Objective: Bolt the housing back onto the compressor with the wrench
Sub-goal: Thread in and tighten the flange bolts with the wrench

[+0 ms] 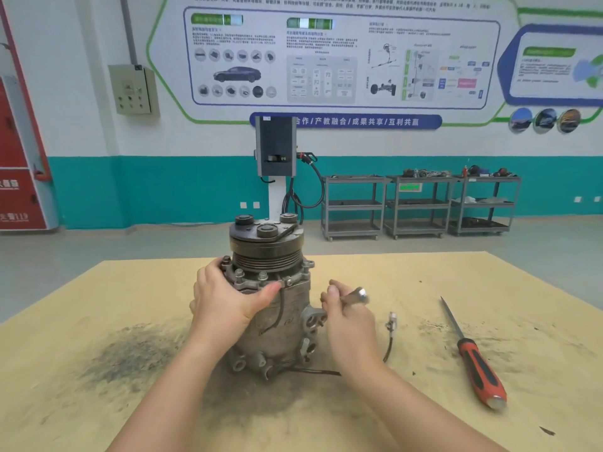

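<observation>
A grey metal compressor (287, 308) stands upright in the middle of the tan table, pulley end (266, 239) on top. Its housing flange (261, 277) carries several bolts around the rim. My left hand (225, 298) grips the left side of the body just under the flange, thumb across the front. My right hand (346, 316) is just right of the compressor and holds a metal wrench (355, 295), whose ring end sticks out to the right, blurred. A black wire with a white connector (391, 319) trails from the base.
A red-and-black handled screwdriver (474, 363) lies on the table (98, 321) to the right. Dark grime stains the table around the compressor. Beyond the table stand a charging post (275, 148) and several grey shelf carts (417, 203) against the wall.
</observation>
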